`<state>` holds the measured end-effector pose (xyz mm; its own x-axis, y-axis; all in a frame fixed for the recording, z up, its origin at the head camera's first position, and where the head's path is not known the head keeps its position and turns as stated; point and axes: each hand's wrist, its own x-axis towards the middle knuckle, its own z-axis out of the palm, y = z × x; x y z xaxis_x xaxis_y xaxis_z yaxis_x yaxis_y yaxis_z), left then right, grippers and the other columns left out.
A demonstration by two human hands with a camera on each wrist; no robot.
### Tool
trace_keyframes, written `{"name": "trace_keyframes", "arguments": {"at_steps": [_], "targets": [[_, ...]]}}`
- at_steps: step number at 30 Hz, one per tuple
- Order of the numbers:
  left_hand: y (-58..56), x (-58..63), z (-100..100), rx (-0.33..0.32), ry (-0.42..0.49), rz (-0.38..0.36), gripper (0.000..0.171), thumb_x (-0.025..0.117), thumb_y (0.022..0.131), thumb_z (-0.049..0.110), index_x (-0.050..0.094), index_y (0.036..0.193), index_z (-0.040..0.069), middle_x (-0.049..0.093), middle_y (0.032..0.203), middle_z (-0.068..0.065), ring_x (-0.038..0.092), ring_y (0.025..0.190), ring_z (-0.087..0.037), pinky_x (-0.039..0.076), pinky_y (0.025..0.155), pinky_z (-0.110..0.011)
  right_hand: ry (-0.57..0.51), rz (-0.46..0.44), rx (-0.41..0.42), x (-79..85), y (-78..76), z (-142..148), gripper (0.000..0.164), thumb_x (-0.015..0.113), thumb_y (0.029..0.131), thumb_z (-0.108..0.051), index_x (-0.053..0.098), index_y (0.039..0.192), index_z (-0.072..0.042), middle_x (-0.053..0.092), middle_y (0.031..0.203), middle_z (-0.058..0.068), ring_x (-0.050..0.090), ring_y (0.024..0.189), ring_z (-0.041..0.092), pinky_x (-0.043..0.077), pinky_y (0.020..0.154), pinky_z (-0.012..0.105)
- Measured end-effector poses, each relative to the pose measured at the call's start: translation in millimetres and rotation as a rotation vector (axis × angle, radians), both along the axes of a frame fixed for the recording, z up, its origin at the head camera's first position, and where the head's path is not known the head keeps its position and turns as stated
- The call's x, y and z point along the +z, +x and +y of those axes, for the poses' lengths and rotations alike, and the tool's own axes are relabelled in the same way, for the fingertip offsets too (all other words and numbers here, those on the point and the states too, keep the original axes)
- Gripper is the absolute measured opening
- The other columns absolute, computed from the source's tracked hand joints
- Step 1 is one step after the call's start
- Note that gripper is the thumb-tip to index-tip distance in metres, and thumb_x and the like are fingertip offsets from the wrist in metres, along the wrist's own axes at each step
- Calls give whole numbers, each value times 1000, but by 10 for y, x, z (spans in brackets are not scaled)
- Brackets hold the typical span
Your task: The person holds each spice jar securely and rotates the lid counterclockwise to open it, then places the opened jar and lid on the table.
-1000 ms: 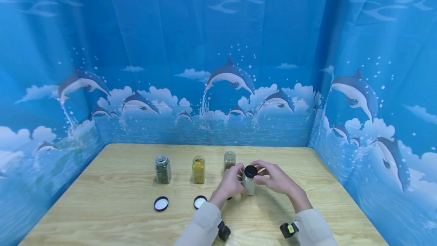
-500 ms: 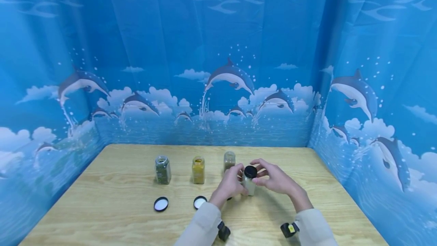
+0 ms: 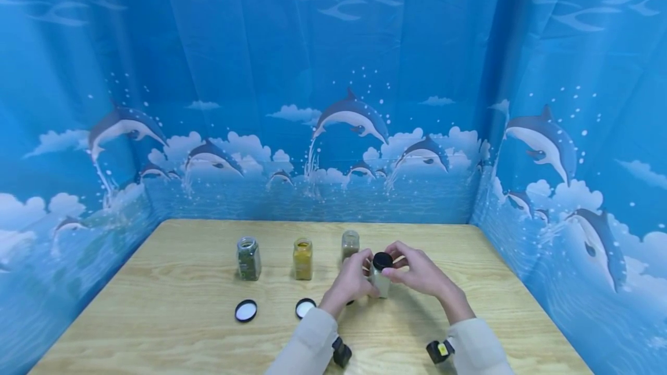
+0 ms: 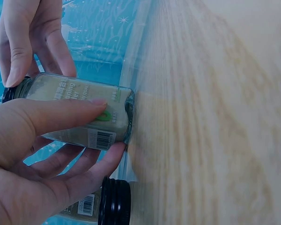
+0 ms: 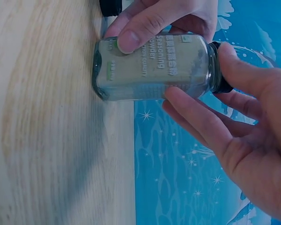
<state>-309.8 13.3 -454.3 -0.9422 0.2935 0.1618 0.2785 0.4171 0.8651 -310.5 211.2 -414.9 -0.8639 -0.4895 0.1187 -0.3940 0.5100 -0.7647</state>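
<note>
A square glass seasoning jar [image 3: 381, 286] of pale powder stands upright at the table's right-centre, its black lid [image 3: 383, 261] on top. My left hand [image 3: 352, 280] grips the jar's body from the left; in the left wrist view its thumb [image 4: 70, 115] lies across the label. From the right, my right hand [image 3: 419, 271] pinches the black lid, and in the right wrist view its thumb [image 5: 232, 61] presses the lid's edge. Other right-hand fingers reach along the jar's side. In the right wrist view the label [image 5: 157, 61] reads "Seasoning Powder".
Three lidless jars stand behind and left: one with green herbs [image 3: 249, 260], one with yellow powder [image 3: 303, 260], one brownish-grey [image 3: 350, 244]. Two black lids with white linings, the left lid [image 3: 246, 311] and the middle lid [image 3: 305, 308], lie before them. A third lid [image 4: 116, 202] is mostly hidden by my left hand.
My right hand's fingers and wrist have shifted slightly around the lid. The left hand and the jar keep almost the same place.
</note>
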Motion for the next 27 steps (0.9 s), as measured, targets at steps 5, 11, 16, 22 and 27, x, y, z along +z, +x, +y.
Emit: {"name": "trace_keyframes", "arguments": {"at_steps": [5,11,16,22,27], "targets": [[-1,7,-4,2,-20,-13,52,90,60,-13,61,97,10,70,105,-12,73,97,-26,63,81,-37,10,11,70,34,17,21,45,65,101,-13,53,141,4,64,128,29,70,110,38,65,80,28],[2,13,0,1,-25,-12,52,90,61,-13,61,98,9,70,106,-13,73,98,-26,62,82,-37,14,8,111,59,29,37,50,61,103,-13,47,146,9,60,133,34,68,113,45,66,83,32],[0,8,4,5,-26,-7,53,90,60,-12,61,97,10,70,105,-12,73,97,-25,63,81,-36,26,-8,83,65,38,36,56,62,102,-13,43,152,4,60,129,31,68,114,43,65,83,30],[2,2,2,2,-13,-4,52,89,60,-13,60,96,9,70,104,-12,73,97,-27,63,81,-38,32,-32,28,67,40,17,61,68,100,-24,43,152,-2,63,127,26,68,115,41,65,81,29],[10,-2,-3,-6,4,-5,52,88,59,-14,60,96,8,69,104,-12,73,98,-29,63,81,-39,14,-42,5,53,30,-10,58,70,99,-26,44,144,1,64,125,27,70,111,38,65,77,32]]}}
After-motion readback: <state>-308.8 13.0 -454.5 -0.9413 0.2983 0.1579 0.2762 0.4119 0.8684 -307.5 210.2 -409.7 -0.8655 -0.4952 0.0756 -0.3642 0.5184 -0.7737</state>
